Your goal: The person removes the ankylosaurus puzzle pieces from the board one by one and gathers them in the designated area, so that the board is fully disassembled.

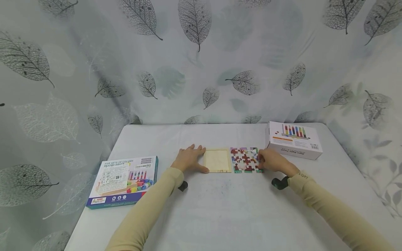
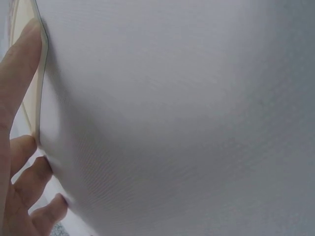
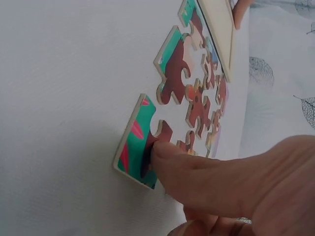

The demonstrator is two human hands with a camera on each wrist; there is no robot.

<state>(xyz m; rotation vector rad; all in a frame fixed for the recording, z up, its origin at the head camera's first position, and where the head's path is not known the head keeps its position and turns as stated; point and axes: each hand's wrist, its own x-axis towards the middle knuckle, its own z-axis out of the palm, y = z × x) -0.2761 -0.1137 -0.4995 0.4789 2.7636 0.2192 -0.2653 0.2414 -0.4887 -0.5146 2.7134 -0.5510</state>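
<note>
A shallow wooden puzzle tray (image 1: 217, 161), bare inside, lies flat on the table. My left hand (image 1: 190, 158) is spread along its left side, with the thumb (image 2: 27, 46) on the tray's border and the other fingertips at its edge and on the cloth. Right of the tray, several jigsaw pieces (image 1: 246, 159) lie in a loose square with narrow gaps between them. With curled fingers my right hand (image 1: 272, 161) pinches a green and brown corner puzzle piece (image 3: 134, 140) at the near right. The thumb shows on the piece's top, while the other fingertips are hidden.
A boxed bead set (image 1: 124, 181) lies at the table's left edge. Behind my right hand stands a white toy box (image 1: 295, 140). The white-covered table (image 1: 226, 212) meets a leaf-print curtain (image 1: 201, 87) at the back. Dark wrist gear (image 1: 280, 183) sits under the right wrist.
</note>
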